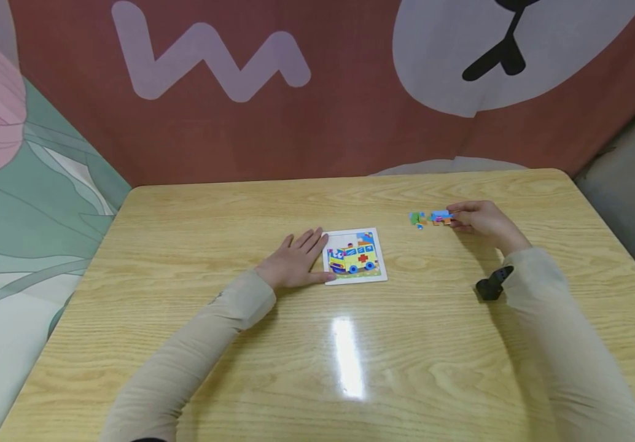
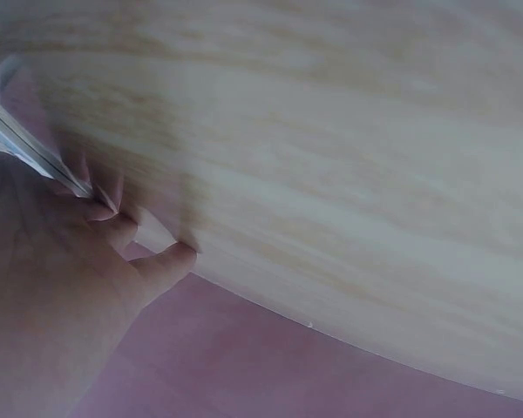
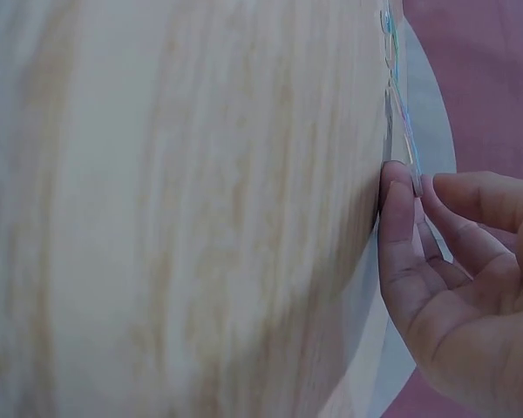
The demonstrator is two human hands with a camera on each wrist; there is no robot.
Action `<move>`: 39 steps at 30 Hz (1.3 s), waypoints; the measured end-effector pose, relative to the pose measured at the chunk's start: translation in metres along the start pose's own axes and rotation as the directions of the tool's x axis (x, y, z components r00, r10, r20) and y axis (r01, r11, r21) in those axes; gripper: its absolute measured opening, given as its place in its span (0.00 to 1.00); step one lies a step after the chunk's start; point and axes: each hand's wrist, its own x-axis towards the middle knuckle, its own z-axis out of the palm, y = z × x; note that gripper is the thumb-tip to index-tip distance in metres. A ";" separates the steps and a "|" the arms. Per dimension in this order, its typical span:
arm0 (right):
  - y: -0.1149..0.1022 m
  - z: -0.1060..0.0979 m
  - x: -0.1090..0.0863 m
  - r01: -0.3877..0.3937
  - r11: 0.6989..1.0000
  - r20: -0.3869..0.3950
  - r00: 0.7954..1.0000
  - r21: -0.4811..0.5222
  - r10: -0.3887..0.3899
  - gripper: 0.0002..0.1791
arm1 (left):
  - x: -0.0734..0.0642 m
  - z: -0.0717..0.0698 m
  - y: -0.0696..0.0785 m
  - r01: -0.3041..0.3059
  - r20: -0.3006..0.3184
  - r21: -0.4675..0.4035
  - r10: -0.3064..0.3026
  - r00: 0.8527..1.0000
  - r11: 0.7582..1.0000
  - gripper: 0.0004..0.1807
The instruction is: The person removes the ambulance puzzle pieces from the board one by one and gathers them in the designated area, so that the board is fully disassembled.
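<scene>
A white-framed jigsaw puzzle [image 1: 356, 279] lies on the table, with a yellow ambulance picture and a bare white area at its upper left. My left hand [image 1: 297, 260] rests at its left side, fingers spread, fingertips and thumb over the frame's edge. Further right, my right hand [image 1: 486, 222] is beside a small cluster of blue, pink and orange puzzle pieces [image 1: 440, 216]. In the right wrist view, the thumb and fingers of that hand [image 3: 471, 261] pinch the end of a thin puzzle piece [image 3: 410, 144], seen edge-on.
Green and blue loose puzzle pieces [image 1: 417, 218] lie just left of the cluster. The wooden table [image 1: 240, 215] runs back to a red-brown printed wall [image 1: 350, 135]. A black device [image 1: 491, 285] sits at the right wrist.
</scene>
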 end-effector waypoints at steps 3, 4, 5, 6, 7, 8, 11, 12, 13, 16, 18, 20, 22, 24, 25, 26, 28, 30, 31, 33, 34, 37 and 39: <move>0.000 0.000 0.000 -0.007 1.000 0.000 1.000 -0.023 0.007 0.28 | 0.000 -0.001 0.001 0.002 0.005 0.001 -0.002 1.000 1.000 0.51; 0.000 -0.001 -0.001 -0.008 1.000 0.001 1.000 -0.030 0.008 0.28 | 0.000 -0.001 0.001 0.003 0.007 0.001 -0.003 1.000 1.000 0.51; 0.000 -0.001 -0.001 -0.009 0.999 0.000 1.000 -0.033 0.009 0.28 | 0.000 -0.001 0.001 0.004 0.009 0.002 -0.004 1.000 1.000 0.51; 0.000 -0.001 -0.001 -0.010 0.999 -0.002 1.000 -0.036 0.010 0.28 | 0.000 -0.002 0.001 0.005 0.010 0.001 -0.005 1.000 1.000 0.51; 0.000 -0.001 -0.001 -0.010 0.999 -0.004 1.000 -0.036 0.010 0.28 | 0.000 -0.002 0.001 0.005 0.012 0.000 -0.005 1.000 1.000 0.51; 0.000 -0.001 0.000 -0.011 0.999 -0.005 1.000 -0.037 0.011 0.28 | 0.000 -0.002 0.001 0.006 0.013 0.000 -0.006 1.000 1.000 0.51; 0.000 -0.001 -0.001 -0.008 1.000 -0.007 1.000 -0.030 0.008 0.28 | 0.000 -0.002 0.001 0.006 0.015 0.000 -0.006 1.000 1.000 0.51; 0.000 -0.001 -0.001 -0.006 1.000 -0.009 1.000 -0.029 0.006 0.28 | -0.001 -0.003 0.002 0.006 0.015 0.000 -0.006 1.000 1.000 0.51; 0.000 -0.001 -0.001 -0.005 1.000 -0.009 1.000 -0.027 0.005 0.28 | -0.001 -0.003 0.002 0.005 0.015 0.000 -0.005 1.000 1.000 0.51; -0.001 -0.001 -0.001 -0.003 1.000 -0.014 1.000 -0.019 0.003 0.28 | -0.001 -0.002 0.002 0.005 0.015 0.001 -0.005 1.000 1.000 0.51; -0.001 -0.002 -0.002 -0.002 1.000 -0.015 1.000 -0.011 0.002 0.28 | -0.001 -0.002 0.002 0.005 0.014 -0.001 -0.005 1.000 1.000 0.51; -0.001 -0.002 -0.002 -0.002 1.000 -0.014 1.000 -0.005 0.002 0.28 | -0.001 -0.002 0.002 0.004 0.014 -0.001 -0.004 1.000 1.000 0.51; -0.002 -0.002 -0.003 0.003 1.000 -0.015 1.000 -0.005 -0.003 0.29 | -0.001 -0.002 0.002 0.004 0.014 -0.003 -0.004 1.000 1.000 0.50; -0.004 -0.001 -0.004 0.018 1.000 -0.011 1.000 -0.013 -0.018 0.30 | -0.002 -0.002 0.002 0.004 0.012 -0.008 -0.004 1.000 1.000 0.50; -0.006 0.000 -0.004 0.031 0.999 -0.008 0.999 -0.022 -0.031 0.31 | -0.002 -0.002 0.002 0.004 0.013 -0.010 -0.004 1.000 1.000 0.50; -0.008 0.002 -0.004 0.048 0.999 -0.006 0.999 -0.025 -0.048 0.31 | -0.002 -0.001 0.002 0.005 0.013 -0.012 -0.004 1.000 1.000 0.50; -0.014 0.006 -0.005 0.082 0.996 0.003 0.997 -0.048 -0.082 0.32 | -0.002 -0.001 0.002 0.004 0.011 -0.017 -0.004 1.000 1.000 0.50; -0.020 0.012 -0.006 0.110 0.992 0.018 0.994 -0.066 -0.109 0.32 | -0.002 -0.001 0.001 0.004 0.010 -0.019 -0.004 1.000 1.000 0.50; -0.023 0.015 -0.005 0.119 0.990 0.028 0.993 -0.077 -0.117 0.32 | -0.002 -0.001 0.001 0.005 0.010 -0.017 -0.004 1.000 1.000 0.51; -0.030 0.023 -0.006 0.131 0.986 0.046 0.991 -0.102 -0.126 0.31 | -0.001 -0.001 0.001 0.006 0.009 -0.015 -0.005 1.000 1.000 0.51; -0.033 0.026 -0.006 0.136 0.984 0.056 0.990 -0.113 -0.131 0.31 | -0.001 -0.001 0.001 0.006 0.009 -0.015 -0.006 1.000 1.000 0.51; -0.043 0.038 -0.006 0.165 0.977 0.071 0.985 -0.137 -0.156 0.30 | -0.001 -0.001 0.001 0.010 0.011 -0.017 -0.009 1.000 1.000 0.50; -0.050 0.047 -0.006 0.186 0.973 0.072 0.981 -0.140 -0.178 0.29 | -0.001 -0.002 0.001 0.012 0.014 -0.021 -0.012 1.000 1.000 0.50</move>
